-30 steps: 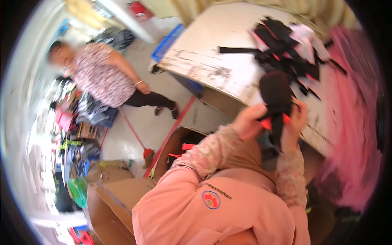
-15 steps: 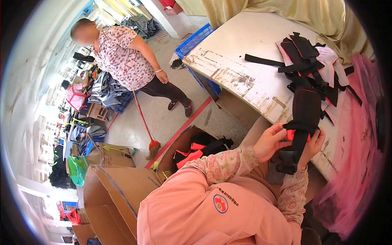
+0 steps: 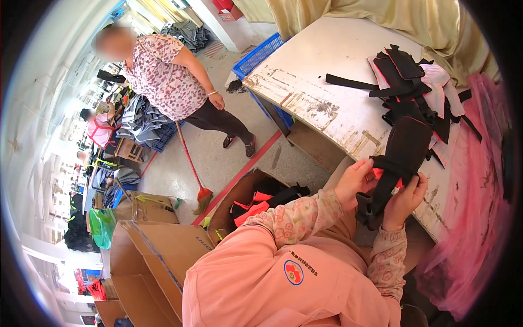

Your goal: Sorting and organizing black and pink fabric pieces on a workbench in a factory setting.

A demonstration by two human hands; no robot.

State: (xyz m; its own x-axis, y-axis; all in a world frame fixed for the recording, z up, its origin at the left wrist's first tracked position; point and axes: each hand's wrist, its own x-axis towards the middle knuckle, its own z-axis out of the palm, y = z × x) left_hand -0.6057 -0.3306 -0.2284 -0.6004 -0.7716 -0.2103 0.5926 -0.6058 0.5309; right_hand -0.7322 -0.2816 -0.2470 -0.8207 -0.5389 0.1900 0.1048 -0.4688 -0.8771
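Note:
Between both hands I hold a black padded strap with red-orange lining and a dangling black buckle. My left hand is closed on its left edge, the thumb and fingers pinching the cloth. On the other edge my right hand grips it, fingers curled from below and thumb near the red lining. The pad's far end reaches over the white table. Just beyond it lies a heap of similar black straps and pads with pink-white pieces.
The worn white table stands ahead, with pink plastic sheeting at its right. An open cardboard box at my left holds black and red pieces. Farther left stand a red-handled broom and a person in a patterned shirt.
The strap has tilted and shifted slightly left, its buckle end swinging left. My right hand has moved a little down and left, showing more of its fingers.

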